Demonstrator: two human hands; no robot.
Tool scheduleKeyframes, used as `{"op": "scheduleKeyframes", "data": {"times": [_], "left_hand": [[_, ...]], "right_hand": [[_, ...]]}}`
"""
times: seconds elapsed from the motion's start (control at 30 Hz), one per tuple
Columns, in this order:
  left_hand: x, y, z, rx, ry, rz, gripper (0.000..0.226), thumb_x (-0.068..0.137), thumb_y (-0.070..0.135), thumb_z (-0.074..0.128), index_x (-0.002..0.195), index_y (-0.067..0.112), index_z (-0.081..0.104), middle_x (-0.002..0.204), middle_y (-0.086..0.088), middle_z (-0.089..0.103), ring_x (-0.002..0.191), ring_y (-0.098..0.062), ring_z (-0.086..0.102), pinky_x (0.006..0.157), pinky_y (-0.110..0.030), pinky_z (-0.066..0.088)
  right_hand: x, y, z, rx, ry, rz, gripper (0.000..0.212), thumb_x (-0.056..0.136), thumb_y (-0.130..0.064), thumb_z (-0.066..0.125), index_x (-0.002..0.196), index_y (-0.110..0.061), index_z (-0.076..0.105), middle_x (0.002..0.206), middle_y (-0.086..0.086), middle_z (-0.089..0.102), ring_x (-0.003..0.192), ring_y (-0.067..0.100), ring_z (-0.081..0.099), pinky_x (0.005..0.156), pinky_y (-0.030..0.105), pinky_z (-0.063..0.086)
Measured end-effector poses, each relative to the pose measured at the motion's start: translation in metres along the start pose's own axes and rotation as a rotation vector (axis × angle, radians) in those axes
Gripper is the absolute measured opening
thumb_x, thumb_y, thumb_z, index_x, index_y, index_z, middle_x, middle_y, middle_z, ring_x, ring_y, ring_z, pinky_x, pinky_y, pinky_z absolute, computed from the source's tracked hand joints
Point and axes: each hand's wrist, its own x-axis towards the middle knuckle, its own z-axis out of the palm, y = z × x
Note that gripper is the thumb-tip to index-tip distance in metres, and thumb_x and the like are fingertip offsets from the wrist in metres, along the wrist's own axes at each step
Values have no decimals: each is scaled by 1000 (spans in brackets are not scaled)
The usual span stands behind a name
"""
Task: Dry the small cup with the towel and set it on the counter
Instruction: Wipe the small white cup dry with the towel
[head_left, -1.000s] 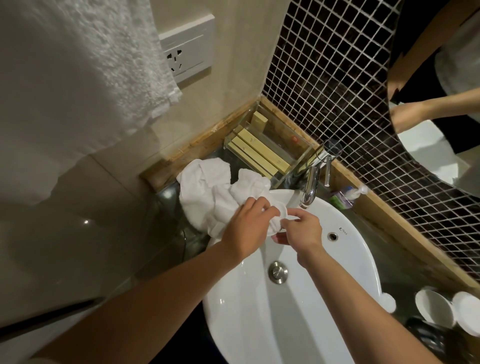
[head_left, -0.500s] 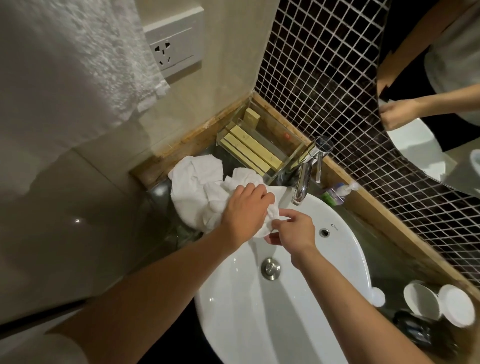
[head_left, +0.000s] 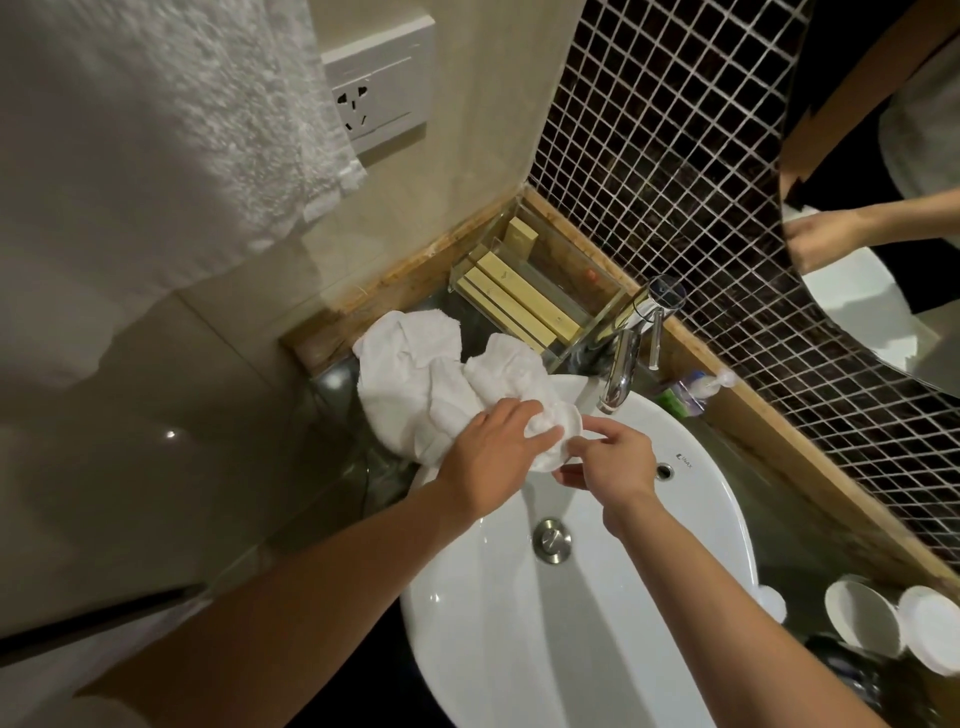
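A small white cup (head_left: 563, 435) is held over the far left rim of the white basin (head_left: 675, 519), its round edge showing between my two hands. My right hand (head_left: 610, 462) pinches the cup's rim with fingertips. My left hand (head_left: 493, 452) presses a white towel (head_left: 415, 379) into the cup. The rest of the towel lies bunched on the dark counter (head_left: 332, 447) left of the basin. Most of the cup is hidden by towel and fingers.
A chrome tap (head_left: 626, 353) stands just behind the hands. A clear box with wooden pieces (head_left: 524, 296) sits in the corner. Two white lids or dishes (head_left: 862, 618) lie at the right. A large towel (head_left: 156, 130) hangs top left; a mirror (head_left: 872, 182) is top right.
The hands stay at the basin's rim, with the left hand's fingers shifting on the towel against the cup. The view has shifted slightly.
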Motion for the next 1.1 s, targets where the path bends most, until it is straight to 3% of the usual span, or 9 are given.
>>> {"op": "scheduleKeyframes", "data": {"times": [0.1, 0.23, 0.43, 0.63, 0.77, 0.93, 1.1], "left_hand": [[5, 8, 3, -31, -33, 25, 58, 87, 13, 63, 140, 28, 44, 133, -10, 49, 120, -27, 46, 99, -34, 44], [16, 8, -1, -20, -21, 46, 59, 84, 18, 69, 137, 28, 45, 135, -12, 47, 122, -27, 43, 103, -33, 39], [21, 4, 4, 106, -25, 87, 72, 89, 25, 66, 150, 33, 27, 157, -9, 29, 141, -27, 27, 110, -30, 31], [5, 14, 12, -89, -13, 41, 52, 98, 16, 49, 146, 34, 38, 159, 1, 27, 143, -19, 24, 104, -24, 38], [6, 19, 10, -242, -10, 7, 46, 97, 11, 48, 140, 27, 49, 154, 4, 37, 140, -15, 31, 99, -29, 46], [17, 16, 11, -99, -11, 124, 51, 98, 20, 51, 147, 26, 37, 158, 4, 28, 144, -14, 20, 113, -24, 24], [29, 7, 8, -39, 15, 126, 44, 102, 22, 45, 146, 24, 40, 157, 3, 32, 145, -17, 19, 114, -29, 26]], "right_hand": [[0, 4, 2, 11, -4, 17, 30, 86, 8, 65, 101, -14, 77, 71, 12, 78, 60, 35, 76, 56, 36, 62], [0, 9, 0, 60, 6, 50, 33, 85, 8, 63, 105, -14, 76, 71, 13, 78, 58, 38, 75, 61, 39, 63], [1, 10, -2, 118, 23, 61, 32, 84, 9, 64, 105, -13, 76, 72, 12, 78, 58, 38, 75, 59, 37, 62], [7, 11, -8, 142, 44, 82, 34, 82, 11, 64, 106, -9, 75, 77, 17, 78, 63, 43, 75, 57, 36, 61], [4, 14, -5, 127, 18, 74, 35, 80, 10, 64, 104, -12, 76, 75, 15, 79, 59, 39, 74, 62, 40, 63], [-2, 19, -5, 147, 9, 67, 34, 82, 8, 65, 105, -13, 78, 80, 16, 79, 60, 38, 74, 65, 41, 64], [-5, 15, -6, 143, 22, 66, 34, 81, 9, 67, 106, -12, 78, 76, 11, 79, 60, 38, 75, 62, 39, 63]]}}
